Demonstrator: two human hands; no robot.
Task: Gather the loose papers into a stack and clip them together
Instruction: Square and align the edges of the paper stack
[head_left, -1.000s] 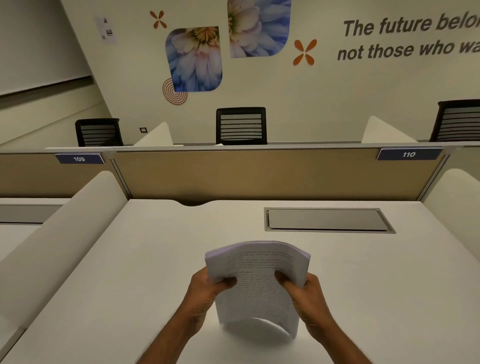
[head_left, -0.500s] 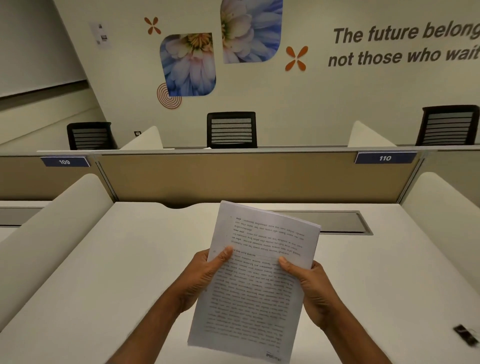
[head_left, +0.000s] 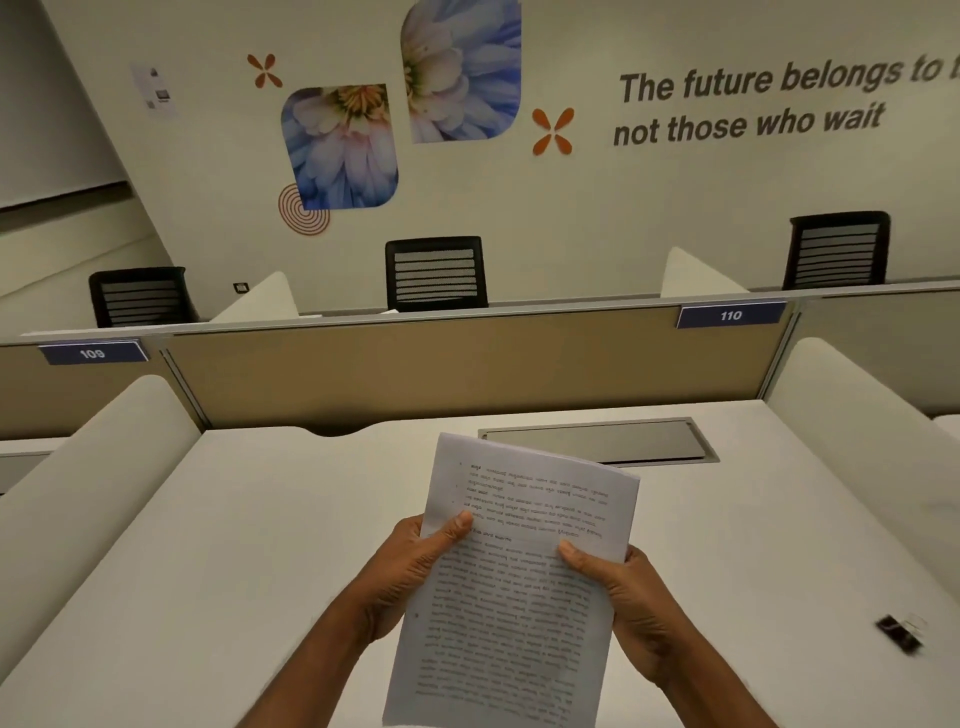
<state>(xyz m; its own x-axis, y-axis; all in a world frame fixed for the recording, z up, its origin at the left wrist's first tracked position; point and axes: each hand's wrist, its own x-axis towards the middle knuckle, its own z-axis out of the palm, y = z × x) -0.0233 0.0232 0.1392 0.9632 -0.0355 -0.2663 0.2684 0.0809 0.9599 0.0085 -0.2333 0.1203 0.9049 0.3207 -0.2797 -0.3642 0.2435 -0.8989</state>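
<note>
Right now my left hand and right hand each grasp one long side of the stack of papers. My fingers are clenched on it, with the thumbs pressed on the printed top sheet and the rest hidden behind. The stack is lifted off the tabletop and tilted up toward my face. I think I hold it by both sides so the sheets cannot slide apart while I check their edges. They look nearly flush, with a slight step at the far right corner. The clip, small, dark and blurred, lies on the tabletop well off to my right, untouched. Gathering seems done, and clipping is what remains. One hand must let go to fetch the clip, and the sheets could then fan out.
</note>
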